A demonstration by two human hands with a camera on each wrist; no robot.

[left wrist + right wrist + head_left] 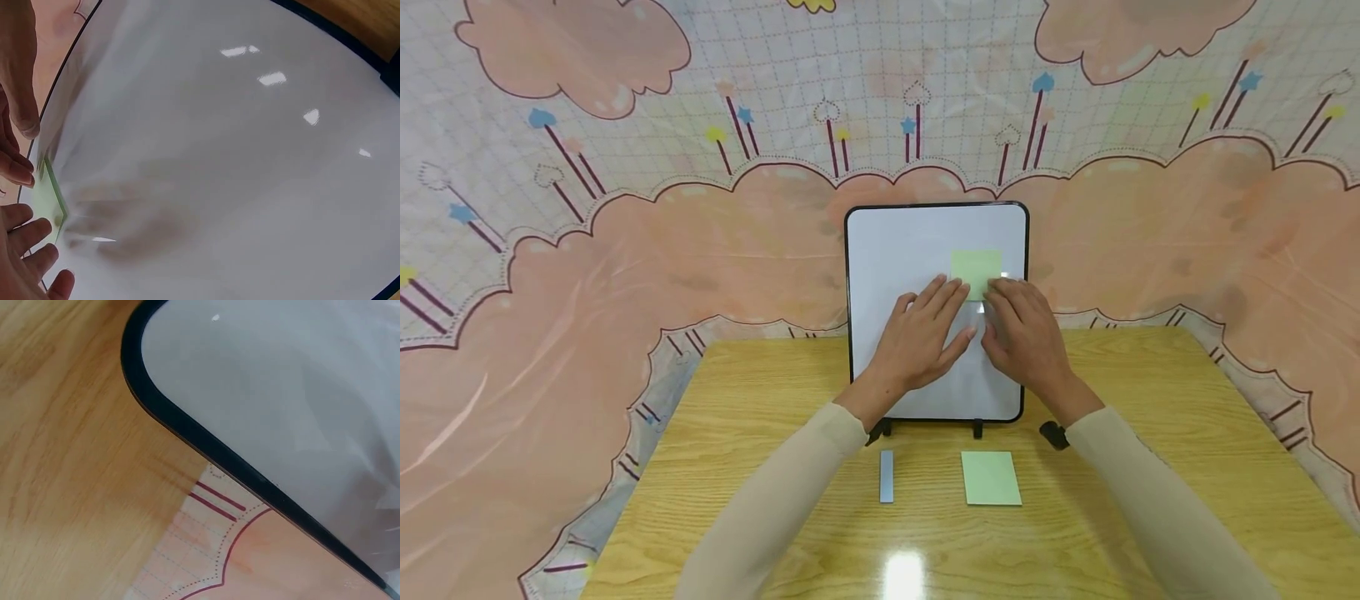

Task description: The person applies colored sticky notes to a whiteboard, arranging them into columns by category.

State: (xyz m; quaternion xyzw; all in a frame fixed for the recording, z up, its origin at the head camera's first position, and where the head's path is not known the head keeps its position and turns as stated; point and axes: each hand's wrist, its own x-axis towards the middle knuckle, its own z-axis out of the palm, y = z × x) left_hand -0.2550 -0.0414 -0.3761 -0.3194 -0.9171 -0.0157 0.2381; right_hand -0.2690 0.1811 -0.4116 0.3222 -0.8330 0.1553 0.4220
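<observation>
A pale green sticky note (976, 265) lies on the upper right part of a white board (910, 242) with a black frame. My left hand (921, 337) has its fingers extended, with the tips at the note's lower left corner. At the lower right corner are the fingertips of my right hand (1026, 333), the fingers slightly bent. In the left wrist view, the note (49, 203) shows between the two hands at the left edge. Whether the fingertips press the paper or only hover near it is hard to tell. No hand appears in the right wrist view.
Small black feet (977, 429) hold the board upright on the wooden table (760, 417). In front of it lie a green sticky-note pad (991, 478) and a narrow blue-grey strip (887, 477). A patterned cloth (752, 242) hangs behind and along the sides.
</observation>
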